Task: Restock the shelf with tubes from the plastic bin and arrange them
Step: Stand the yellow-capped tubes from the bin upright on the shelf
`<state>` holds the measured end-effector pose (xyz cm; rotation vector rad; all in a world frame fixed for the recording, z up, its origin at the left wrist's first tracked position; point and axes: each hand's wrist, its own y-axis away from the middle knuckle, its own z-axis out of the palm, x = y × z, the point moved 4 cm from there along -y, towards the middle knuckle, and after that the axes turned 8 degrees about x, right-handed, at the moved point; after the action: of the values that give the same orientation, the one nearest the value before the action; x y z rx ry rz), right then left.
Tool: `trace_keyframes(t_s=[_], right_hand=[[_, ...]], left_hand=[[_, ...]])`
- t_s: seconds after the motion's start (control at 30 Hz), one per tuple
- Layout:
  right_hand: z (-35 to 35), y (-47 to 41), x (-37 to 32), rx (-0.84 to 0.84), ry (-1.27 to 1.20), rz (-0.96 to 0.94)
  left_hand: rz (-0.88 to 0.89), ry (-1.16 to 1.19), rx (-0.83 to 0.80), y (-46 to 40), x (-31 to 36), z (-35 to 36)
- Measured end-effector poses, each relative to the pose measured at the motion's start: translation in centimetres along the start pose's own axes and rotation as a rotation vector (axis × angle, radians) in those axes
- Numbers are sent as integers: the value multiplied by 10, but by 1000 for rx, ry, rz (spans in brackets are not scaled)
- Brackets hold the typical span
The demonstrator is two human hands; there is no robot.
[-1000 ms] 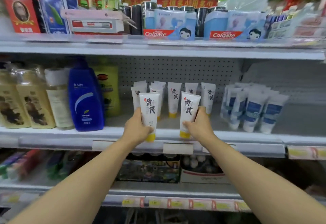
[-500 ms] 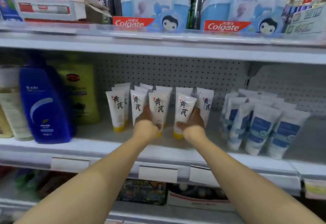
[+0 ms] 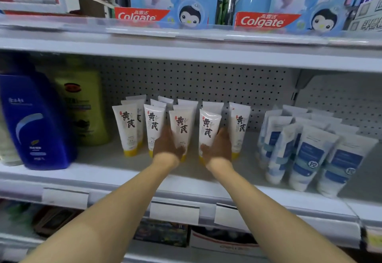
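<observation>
As both hands reach into the shelf [image 3: 124, 171] in the head view, I judge this the placing step. My left hand [image 3: 167, 145] grips 1 tube [image 3: 181, 128] near its yellow cap; my right hand [image 3: 219, 146] holds another tube [image 3: 208, 131]. Both stand upright in the front row, between 2 tubes on the left and 1 on the right. The bin is out of view. Next I'd let go gently and square the row, since tubes topple easily.

Store shelving, white and brightly lit

A white perforated back panel [image 3: 206, 80] rises behind the middle shelf [image 3: 124, 171]; blank price-tag holders [image 3: 174, 210] line its front edge, under an upper shelf board [image 3: 186, 53], with green foliage at top.
</observation>
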<state>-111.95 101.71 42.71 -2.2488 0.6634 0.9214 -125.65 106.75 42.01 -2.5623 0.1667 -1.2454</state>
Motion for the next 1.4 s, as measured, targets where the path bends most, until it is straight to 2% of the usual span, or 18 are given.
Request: trace_keyframes(t_s=[0.23,0.37,0.57,0.7,0.9,1.07,1.4], right_hand=[[-1,10,3,-13,6,63],[-8,33,6,-51,105,95],[-22,84,-13,-80,232,24],[-16,126,-45,-105,253,-140],[19,202,-96,-290,269,-344],[65,275,-129,-474,253,-455],[168,404,-131,-794,350,-583]], left_hand=[[13,14,-52,12,-5,-6],[55,-44,-65,26,-15,-26],[59,-137,-63,50,-42,-83],[60,-169,-25,65,-66,-130],[6,-186,2,96,-120,-201],[-116,-292,-10,130,-189,-254],[-379,-373,-25,214,-334,-323]])
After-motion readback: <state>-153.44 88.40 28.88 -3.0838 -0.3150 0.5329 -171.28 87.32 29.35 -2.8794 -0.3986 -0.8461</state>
